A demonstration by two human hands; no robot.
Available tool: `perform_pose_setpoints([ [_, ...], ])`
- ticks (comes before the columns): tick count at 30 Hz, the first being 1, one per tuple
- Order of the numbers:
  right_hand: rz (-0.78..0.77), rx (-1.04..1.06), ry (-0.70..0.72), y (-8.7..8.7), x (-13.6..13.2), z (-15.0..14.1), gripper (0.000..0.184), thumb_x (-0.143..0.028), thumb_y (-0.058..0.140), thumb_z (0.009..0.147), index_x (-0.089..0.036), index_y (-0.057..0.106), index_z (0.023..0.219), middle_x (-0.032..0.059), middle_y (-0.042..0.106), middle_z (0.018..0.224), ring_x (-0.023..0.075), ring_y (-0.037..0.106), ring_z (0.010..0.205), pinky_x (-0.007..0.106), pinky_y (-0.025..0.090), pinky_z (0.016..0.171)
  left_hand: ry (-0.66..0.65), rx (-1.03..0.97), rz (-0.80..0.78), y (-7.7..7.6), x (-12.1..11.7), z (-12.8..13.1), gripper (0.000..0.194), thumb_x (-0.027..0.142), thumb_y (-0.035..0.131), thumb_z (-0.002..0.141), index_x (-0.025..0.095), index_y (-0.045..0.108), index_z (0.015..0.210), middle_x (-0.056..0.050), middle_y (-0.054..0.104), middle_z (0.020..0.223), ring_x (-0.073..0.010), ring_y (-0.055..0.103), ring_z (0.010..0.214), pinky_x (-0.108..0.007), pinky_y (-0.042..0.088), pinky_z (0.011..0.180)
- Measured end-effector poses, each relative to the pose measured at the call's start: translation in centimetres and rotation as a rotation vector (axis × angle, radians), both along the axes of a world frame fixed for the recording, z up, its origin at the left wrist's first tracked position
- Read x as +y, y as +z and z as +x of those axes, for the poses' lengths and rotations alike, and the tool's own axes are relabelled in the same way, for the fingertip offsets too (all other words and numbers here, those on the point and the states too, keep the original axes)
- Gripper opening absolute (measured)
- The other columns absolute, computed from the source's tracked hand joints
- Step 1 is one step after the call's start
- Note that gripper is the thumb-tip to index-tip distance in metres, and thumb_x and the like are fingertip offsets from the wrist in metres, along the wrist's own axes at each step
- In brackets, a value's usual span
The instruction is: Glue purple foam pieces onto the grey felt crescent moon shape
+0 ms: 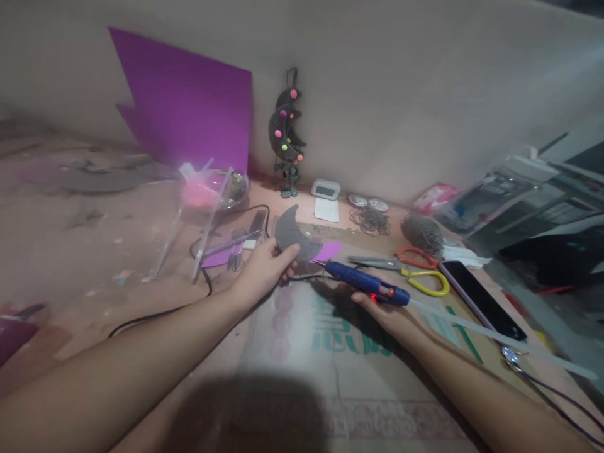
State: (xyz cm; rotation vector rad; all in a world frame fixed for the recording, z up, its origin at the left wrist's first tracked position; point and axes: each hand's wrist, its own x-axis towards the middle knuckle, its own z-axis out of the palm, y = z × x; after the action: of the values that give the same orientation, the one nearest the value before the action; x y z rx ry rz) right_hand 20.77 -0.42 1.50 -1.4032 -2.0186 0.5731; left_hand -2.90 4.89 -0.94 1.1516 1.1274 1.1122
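Worktop [217, 352] against a pale wall [377, 94]: grey crescent [292, 234] and blue hot-glue gun [368, 283] held above it.
Left hand [271, 261] pinches the crescent near its lower edge, thumb on the face; right hand [377, 308] grips the glue gun, nozzle at the crescent's lower tip. Beyond: purple piece [329, 251], scissors with yellow handles [429, 283], phone [481, 299], grey yarn ball [422, 234].
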Motion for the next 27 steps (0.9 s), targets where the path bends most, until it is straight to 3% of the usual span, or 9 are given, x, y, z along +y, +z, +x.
perform_pose_setpoints([
  [9, 0.008, -0.113, -0.068, -0.14, -0.06, -0.43, 0.036, -0.058, 0.056, 0.079, -0.024, 0.054, 0.068, 0.0012, 0.059, 0.062, 0.0196, 0.057, 0.056, 0.032, 0.046, 0.05, -0.019, 0.02, 0.013, -0.25, -0.01, -0.14, 0.023, 0.037, 0.061, 0.081, 0.017, 0.05, 0.075, 0.002, 0.059, 0.058, -0.008, 0.053, 0.043, -0.017, 0.041, 0.037],
  [16, 0.061, -0.125, -0.05, -0.62, 0.15, -0.21, 0.03, -0.053, 0.056, 0.081, -0.024, 0.055, 0.072, 0.0003, 0.06, 0.063, 0.0184, 0.057, 0.056, 0.031, 0.045, 0.051, -0.016, 0.035, 0.015, -0.01, -0.09, -0.02, 0.023, 0.036, 0.06, 0.081, 0.017, 0.05, 0.074, 0.002, 0.059, 0.058, -0.008, 0.053, 0.043, -0.017, 0.041, 0.037],
  [27, 0.082, -0.164, -0.079, -0.14, 0.17, -0.69, 0.038, -0.06, 0.051, 0.081, -0.025, 0.05, 0.067, -0.0005, 0.056, 0.057, 0.0171, 0.054, 0.052, 0.03, 0.043, 0.049, -0.031, 0.054, 0.019, -0.26, -0.03, -0.09, 0.023, 0.037, 0.06, 0.082, 0.017, 0.051, 0.076, 0.002, 0.06, 0.059, -0.008, 0.054, 0.044, -0.017, 0.042, 0.038],
])
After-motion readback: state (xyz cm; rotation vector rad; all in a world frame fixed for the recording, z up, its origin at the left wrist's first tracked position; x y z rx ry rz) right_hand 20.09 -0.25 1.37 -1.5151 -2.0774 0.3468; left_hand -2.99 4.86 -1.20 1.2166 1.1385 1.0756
